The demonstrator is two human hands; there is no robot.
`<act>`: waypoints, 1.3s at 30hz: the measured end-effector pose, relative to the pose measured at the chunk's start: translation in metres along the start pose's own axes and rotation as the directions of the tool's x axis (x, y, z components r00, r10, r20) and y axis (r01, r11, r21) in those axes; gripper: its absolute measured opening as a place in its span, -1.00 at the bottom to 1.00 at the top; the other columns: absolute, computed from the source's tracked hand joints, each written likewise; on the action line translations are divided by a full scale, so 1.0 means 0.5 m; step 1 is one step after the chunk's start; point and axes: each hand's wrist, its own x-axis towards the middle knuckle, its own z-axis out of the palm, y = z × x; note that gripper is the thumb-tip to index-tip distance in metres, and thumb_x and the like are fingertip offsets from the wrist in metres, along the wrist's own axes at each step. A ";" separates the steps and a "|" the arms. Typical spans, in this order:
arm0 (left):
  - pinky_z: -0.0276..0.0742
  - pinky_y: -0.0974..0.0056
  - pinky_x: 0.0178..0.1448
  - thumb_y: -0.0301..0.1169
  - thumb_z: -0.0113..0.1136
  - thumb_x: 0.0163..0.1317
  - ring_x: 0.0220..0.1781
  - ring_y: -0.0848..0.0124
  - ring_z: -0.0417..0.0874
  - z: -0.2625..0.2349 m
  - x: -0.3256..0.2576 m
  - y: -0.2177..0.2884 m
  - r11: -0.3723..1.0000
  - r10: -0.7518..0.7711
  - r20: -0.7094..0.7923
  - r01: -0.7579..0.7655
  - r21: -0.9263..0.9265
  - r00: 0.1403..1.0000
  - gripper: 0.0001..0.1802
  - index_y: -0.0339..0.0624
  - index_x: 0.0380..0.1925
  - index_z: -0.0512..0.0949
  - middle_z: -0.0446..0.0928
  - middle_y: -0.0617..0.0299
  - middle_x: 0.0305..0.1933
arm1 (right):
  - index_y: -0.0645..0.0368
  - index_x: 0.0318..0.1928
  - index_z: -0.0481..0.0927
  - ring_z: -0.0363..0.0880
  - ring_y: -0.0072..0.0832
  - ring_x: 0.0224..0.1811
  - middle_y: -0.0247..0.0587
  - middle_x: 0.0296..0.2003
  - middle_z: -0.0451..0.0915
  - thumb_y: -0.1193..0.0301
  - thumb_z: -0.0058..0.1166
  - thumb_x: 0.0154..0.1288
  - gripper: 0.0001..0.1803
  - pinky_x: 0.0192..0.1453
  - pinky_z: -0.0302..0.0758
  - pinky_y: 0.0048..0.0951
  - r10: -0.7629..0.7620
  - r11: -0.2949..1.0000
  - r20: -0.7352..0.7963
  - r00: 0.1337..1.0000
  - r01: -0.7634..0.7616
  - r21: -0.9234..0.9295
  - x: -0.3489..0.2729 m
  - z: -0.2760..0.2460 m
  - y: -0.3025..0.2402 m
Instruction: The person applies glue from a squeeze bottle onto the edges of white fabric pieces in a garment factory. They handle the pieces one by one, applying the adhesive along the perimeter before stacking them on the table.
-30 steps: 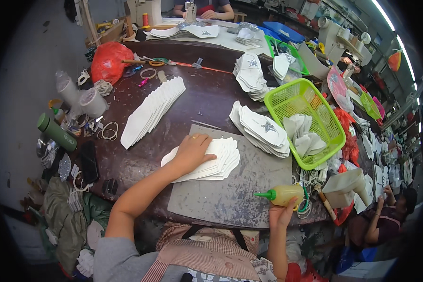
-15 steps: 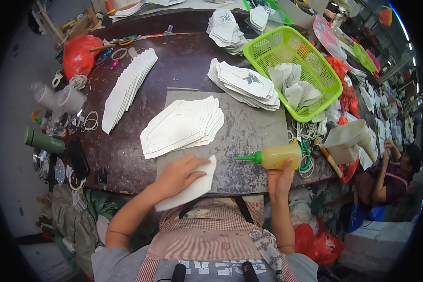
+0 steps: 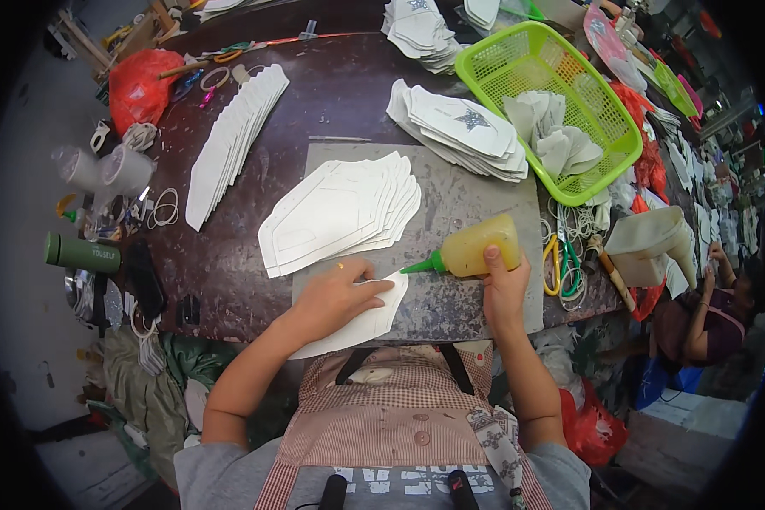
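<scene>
Dark brown and worn, the round table [image 3: 229, 255] is crowded with cut white pieces, and a grey mat [image 3: 476, 212] is laid at its near edge. At far left, a red bag [image 3: 140, 81] and a green flask [image 3: 81, 253] are seen, the flask lying on its side. One long fanned row of white strips [image 3: 229, 144] is spread beside them. On the mat, a fanned stack [image 3: 340, 212] of flat, pointed white panels is laid. Near the table edge, a single white panel [image 3: 357, 323] is pressed flat under the left hand [image 3: 336, 293], fingers spread. Just right of it, a soft yellow glue bottle [image 3: 476, 246] is gripped by the right hand [image 3: 503, 285], its green nozzle aimed at the panel's corner. Beyond, another stack [image 3: 459, 127] is heaped, a star printed on top. A green mesh basket [image 3: 493, 64] is filled with several folded white pieces. Yellow-handled scissors [image 3: 554, 263] are left at the mat's right edge.
</scene>
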 end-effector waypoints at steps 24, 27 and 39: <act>0.52 0.19 -0.13 -0.31 0.36 0.13 -0.14 0.23 0.56 0.006 -0.005 -0.008 1.000 0.016 -0.021 -0.017 -0.003 1.000 -0.64 0.04 -0.02 0.67 0.48 0.19 -0.15 | 0.32 0.04 0.50 0.51 -0.54 -0.11 -0.29 -0.17 0.57 0.09 0.34 0.25 -0.41 0.04 0.45 -0.45 -0.054 0.976 -0.067 0.996 0.039 -0.216 -0.146 0.003 -0.002; 0.52 0.19 -0.13 -0.30 0.36 0.13 -0.14 0.23 0.56 0.005 -0.006 -0.007 1.000 0.009 -0.007 -0.009 0.004 1.000 -0.64 0.04 -0.02 0.67 0.48 0.19 -0.14 | 0.34 0.07 0.50 0.52 -0.53 -0.08 -0.27 -0.13 0.58 0.10 0.35 0.25 -0.40 0.07 0.45 -0.46 -0.018 0.994 -0.164 0.986 0.000 -0.108 -0.125 -0.008 0.005; 0.51 0.15 -0.07 -0.28 0.31 0.16 -0.04 0.20 0.56 0.001 -0.005 -0.003 1.000 -0.001 0.027 0.001 0.002 1.000 -0.63 -0.01 0.00 0.63 0.49 0.17 -0.10 | 0.33 0.11 0.44 0.56 -0.47 -0.06 -0.20 -0.06 0.56 0.12 0.32 0.28 -0.39 0.07 0.51 -0.40 0.153 0.985 0.011 0.988 -0.154 0.072 -0.157 -0.015 -0.027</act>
